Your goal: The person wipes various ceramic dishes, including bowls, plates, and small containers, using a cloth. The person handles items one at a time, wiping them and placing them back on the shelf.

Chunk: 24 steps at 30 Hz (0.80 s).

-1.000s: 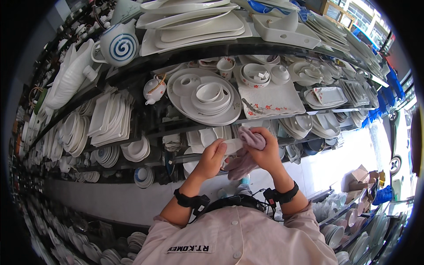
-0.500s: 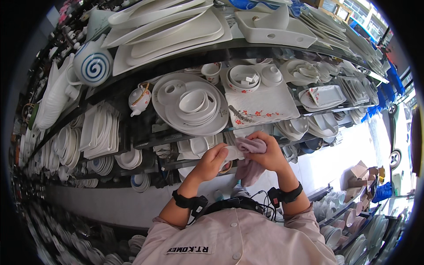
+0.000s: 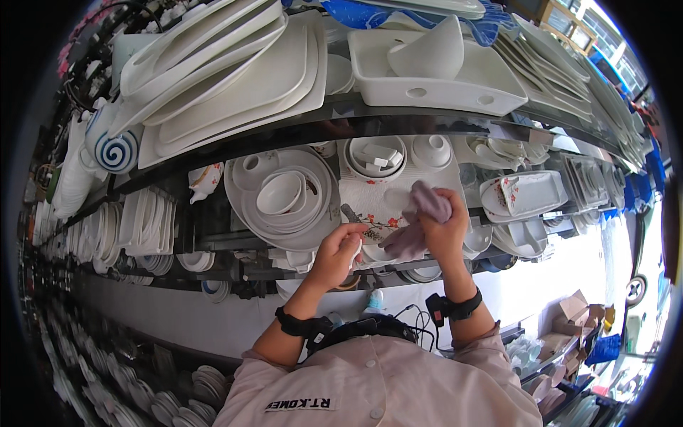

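Observation:
My left hand [image 3: 337, 257] is closed, pinching a small white ceramic piece [image 3: 356, 253] that shows only as a thin sliver beside the thumb. A crumpled mauve cloth [image 3: 407, 240] is gripped in my right hand [image 3: 447, 226], its loose end hanging toward the left hand. Both hands are over the front edge of the middle shelf. Behind them lies a white square plate [image 3: 364, 202] with red blossoms, partly covered by the cloth. On it stand a bowl [image 3: 375, 171] holding small white blocks and a rounded white pot [image 3: 431, 151].
Left of the hands, a big oval plate [image 3: 239, 203] carries stacked dishes and a bowl [image 3: 279, 193]. A flowered teapot [image 3: 205, 181] stands beyond it. The upper shelf [image 3: 313, 128] bears platters and a deep white tray [image 3: 455, 95]. Rectangular dishes [image 3: 535, 192] sit at right.
The cloth has come away from the small white piece as my right hand lifted up and to the right. The left hand has turned the piece nearly edge-on. The whole view has shifted.

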Tool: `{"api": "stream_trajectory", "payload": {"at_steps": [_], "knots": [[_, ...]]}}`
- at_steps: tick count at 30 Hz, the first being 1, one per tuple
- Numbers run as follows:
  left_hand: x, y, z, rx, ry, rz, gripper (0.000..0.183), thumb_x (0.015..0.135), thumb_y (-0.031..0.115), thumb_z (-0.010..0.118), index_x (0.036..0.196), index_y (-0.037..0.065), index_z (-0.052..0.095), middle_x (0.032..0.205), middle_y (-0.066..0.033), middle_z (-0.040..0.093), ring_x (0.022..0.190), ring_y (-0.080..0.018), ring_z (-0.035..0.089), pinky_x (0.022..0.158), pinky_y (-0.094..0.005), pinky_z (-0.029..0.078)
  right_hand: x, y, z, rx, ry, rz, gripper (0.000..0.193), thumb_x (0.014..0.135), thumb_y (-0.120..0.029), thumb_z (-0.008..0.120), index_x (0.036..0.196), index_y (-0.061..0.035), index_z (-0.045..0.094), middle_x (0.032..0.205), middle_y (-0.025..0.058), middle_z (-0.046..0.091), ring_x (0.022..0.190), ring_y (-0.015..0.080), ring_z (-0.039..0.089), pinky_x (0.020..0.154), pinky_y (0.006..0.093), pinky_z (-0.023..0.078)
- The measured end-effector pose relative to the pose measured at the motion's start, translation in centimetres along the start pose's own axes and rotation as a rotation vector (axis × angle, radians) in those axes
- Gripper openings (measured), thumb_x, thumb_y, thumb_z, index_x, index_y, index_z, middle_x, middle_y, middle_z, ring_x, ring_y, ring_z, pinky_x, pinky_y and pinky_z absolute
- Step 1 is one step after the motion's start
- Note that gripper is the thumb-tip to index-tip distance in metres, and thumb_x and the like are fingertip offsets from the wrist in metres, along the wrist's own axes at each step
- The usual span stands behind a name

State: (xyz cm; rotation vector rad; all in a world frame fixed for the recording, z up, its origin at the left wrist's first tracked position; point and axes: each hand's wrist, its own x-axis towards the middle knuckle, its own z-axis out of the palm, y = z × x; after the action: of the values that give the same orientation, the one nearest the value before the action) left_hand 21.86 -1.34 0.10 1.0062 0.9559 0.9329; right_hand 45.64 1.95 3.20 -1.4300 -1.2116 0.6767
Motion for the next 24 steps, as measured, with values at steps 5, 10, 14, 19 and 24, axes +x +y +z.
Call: {"api": "stream_trajectory", "payload": {"at_steps": [5,10,14,19,24], "knots": [[1.5,0.2,0.0,0.021,0.051,-0.003,0.025,0.107,0.016,0.048,0.124,0.001,0.059,0.097,-0.0038,0.059,0.070,-0.0089,0.057,0.051,-0.0222,0.042,5.3,1.4,1.0,-0.043,0.182,-0.110,0.036,0.074,-0.002,0.073,0.110,-0.0032,0.066,0.099,0.0149,0.072,0.094,0.0241,0.070,0.087,0.0348,0.053],[3.3,1.1,0.6,-0.098,0.088,0.004,0.024,0.106,0.016,0.050,0.124,0.002,0.060,0.097,-0.0025,0.060,0.070,-0.0071,0.057,0.051,-0.0219,0.042,8.1,1.8,2.5,-0.138,0.230,-0.182,0.033,0.077,-0.006,0.077,0.108,-0.0032,0.068,0.100,0.0181,0.073,0.093,0.0329,0.072,0.083,0.0377,0.055],[5.1,1.4,1.4,-0.157,0.125,0.019,0.023,0.106,0.015,0.051,0.123,0.002,0.059,0.101,-0.0029,0.060,0.071,-0.0078,0.058,0.050,-0.0218,0.042,9.7,3.5,3.3,-0.211,0.255,-0.237,0.036,0.076,-0.007,0.076,0.111,-0.0034,0.068,0.098,0.0184,0.074,0.092,0.0320,0.073,0.085,0.0382,0.055],[6.6,1.3,1.7,-0.158,0.144,0.022,0.023,0.106,0.016,0.051,0.123,0.003,0.060,0.102,-0.0028,0.060,0.072,-0.0081,0.059,0.050,-0.0216,0.043,10.8,4.0,4.5,-0.247,0.168,-0.266,0.036,0.076,-0.009,0.078,0.111,-0.0044,0.068,0.099,0.0194,0.072,0.095,0.0381,0.071,0.081,0.0413,0.056],[7.1,0.8,1.1,-0.161,0.165,0.043,0.023,0.106,0.016,0.051,0.124,0.004,0.060,0.104,-0.0031,0.060,0.073,-0.0084,0.059,0.050,-0.0213,0.044,11.2,4.1,5.9,-0.385,0.117,-0.399,0.032,0.076,-0.012,0.077,0.106,-0.0071,0.065,0.099,0.0189,0.069,0.085,0.0444,0.067,0.069,0.0502,0.054]]}}
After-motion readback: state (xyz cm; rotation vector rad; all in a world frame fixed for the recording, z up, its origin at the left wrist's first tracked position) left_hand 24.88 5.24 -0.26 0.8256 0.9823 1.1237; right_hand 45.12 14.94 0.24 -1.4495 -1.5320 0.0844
